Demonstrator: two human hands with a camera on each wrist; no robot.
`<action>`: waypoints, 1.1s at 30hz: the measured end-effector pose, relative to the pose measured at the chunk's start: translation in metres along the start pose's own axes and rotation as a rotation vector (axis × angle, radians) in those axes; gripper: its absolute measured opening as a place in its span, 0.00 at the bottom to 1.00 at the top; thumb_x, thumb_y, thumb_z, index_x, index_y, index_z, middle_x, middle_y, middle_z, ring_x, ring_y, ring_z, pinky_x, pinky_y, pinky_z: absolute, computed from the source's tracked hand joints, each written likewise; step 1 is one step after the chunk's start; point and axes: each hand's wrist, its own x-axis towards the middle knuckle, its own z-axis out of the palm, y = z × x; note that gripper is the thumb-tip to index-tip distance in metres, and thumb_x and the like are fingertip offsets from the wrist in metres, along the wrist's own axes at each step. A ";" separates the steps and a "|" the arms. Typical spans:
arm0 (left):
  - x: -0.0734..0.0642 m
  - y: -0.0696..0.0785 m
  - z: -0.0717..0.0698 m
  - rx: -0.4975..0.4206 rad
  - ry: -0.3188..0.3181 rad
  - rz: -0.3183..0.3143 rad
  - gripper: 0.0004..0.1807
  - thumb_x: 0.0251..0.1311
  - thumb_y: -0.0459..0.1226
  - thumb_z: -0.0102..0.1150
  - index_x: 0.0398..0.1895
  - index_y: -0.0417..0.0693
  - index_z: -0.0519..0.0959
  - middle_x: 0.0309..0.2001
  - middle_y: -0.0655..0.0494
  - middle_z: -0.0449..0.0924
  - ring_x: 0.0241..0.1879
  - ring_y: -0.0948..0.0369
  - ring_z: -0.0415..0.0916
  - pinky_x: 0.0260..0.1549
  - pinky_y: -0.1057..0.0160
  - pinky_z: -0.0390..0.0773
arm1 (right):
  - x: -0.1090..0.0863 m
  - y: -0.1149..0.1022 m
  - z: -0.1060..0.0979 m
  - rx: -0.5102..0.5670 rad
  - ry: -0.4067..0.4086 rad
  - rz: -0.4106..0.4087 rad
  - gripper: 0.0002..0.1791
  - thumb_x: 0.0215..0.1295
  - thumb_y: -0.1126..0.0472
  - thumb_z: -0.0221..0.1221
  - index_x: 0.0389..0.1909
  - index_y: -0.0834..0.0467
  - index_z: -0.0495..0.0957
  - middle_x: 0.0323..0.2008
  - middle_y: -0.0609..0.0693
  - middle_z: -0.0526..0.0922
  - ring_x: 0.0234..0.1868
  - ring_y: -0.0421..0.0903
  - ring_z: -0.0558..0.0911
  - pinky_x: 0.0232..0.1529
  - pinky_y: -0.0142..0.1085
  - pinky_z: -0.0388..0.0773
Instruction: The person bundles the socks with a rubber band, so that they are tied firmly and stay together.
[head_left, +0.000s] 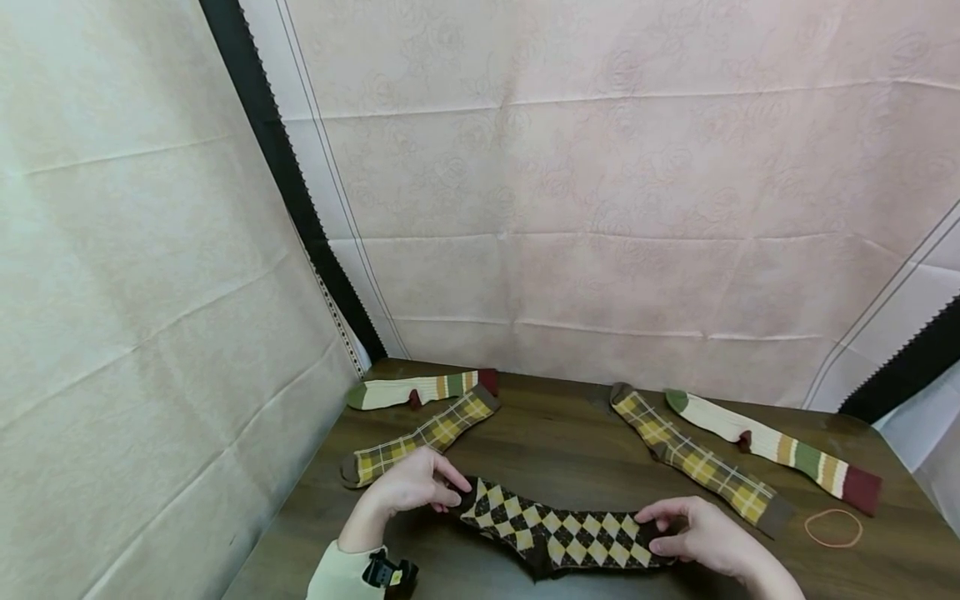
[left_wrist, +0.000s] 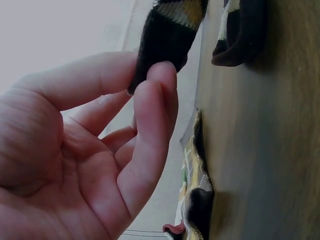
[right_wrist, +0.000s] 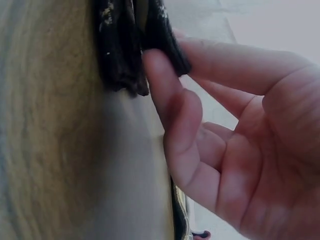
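A black, yellow and cream argyle sock (head_left: 588,533) stretches sideways between the two hands at the near middle of the table. The left hand (head_left: 420,482) pinches its dark toe end (left_wrist: 162,45) between thumb and fingers. At the other end, the right hand (head_left: 697,529) pinches the dark cuff (right_wrist: 167,42) the same way. Both wrist views show a gap below the pinched sock. Beneath it lies a second dark piece, seen as a dark end (left_wrist: 245,37) in the left wrist view and a dark edge (right_wrist: 115,55) in the right wrist view; most of it is hidden.
Yellow plaid socks lie to the left (head_left: 442,427) and right (head_left: 693,458). Behind them are cream socks with striped cuffs, left (head_left: 401,392) and right (head_left: 787,450). An orange rubber band (head_left: 834,528) rests on the wooden table (head_left: 555,433) at right. Pale cloth walls (head_left: 600,250) enclose it.
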 end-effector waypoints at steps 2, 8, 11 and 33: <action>0.001 -0.001 0.001 0.007 -0.003 -0.005 0.08 0.60 0.26 0.73 0.41 0.42 0.93 0.40 0.52 0.90 0.27 0.59 0.86 0.30 0.60 0.87 | 0.001 0.001 0.000 -0.007 0.000 0.010 0.18 0.66 0.68 0.70 0.56 0.68 0.85 0.38 0.53 0.76 0.27 0.40 0.76 0.25 0.34 0.78; 0.001 0.000 0.001 0.011 0.006 -0.012 0.07 0.61 0.26 0.73 0.41 0.41 0.93 0.43 0.53 0.90 0.28 0.59 0.86 0.30 0.60 0.87 | 0.002 0.000 0.001 -0.006 0.014 0.033 0.20 0.65 0.69 0.71 0.58 0.65 0.83 0.38 0.54 0.76 0.26 0.42 0.75 0.25 0.35 0.77; 0.000 0.001 0.001 0.014 0.020 -0.008 0.08 0.61 0.26 0.72 0.42 0.41 0.93 0.44 0.53 0.88 0.28 0.59 0.86 0.31 0.59 0.87 | 0.003 -0.001 0.003 -0.016 0.028 0.014 0.21 0.64 0.69 0.72 0.59 0.65 0.83 0.38 0.54 0.76 0.27 0.42 0.75 0.24 0.35 0.78; 0.003 -0.006 0.004 0.030 0.038 -0.039 0.07 0.61 0.27 0.73 0.42 0.40 0.93 0.39 0.51 0.90 0.28 0.57 0.86 0.31 0.52 0.88 | 0.004 0.001 0.011 -0.040 0.049 0.095 0.27 0.70 0.61 0.71 0.63 0.71 0.75 0.25 0.54 0.82 0.22 0.52 0.84 0.22 0.41 0.81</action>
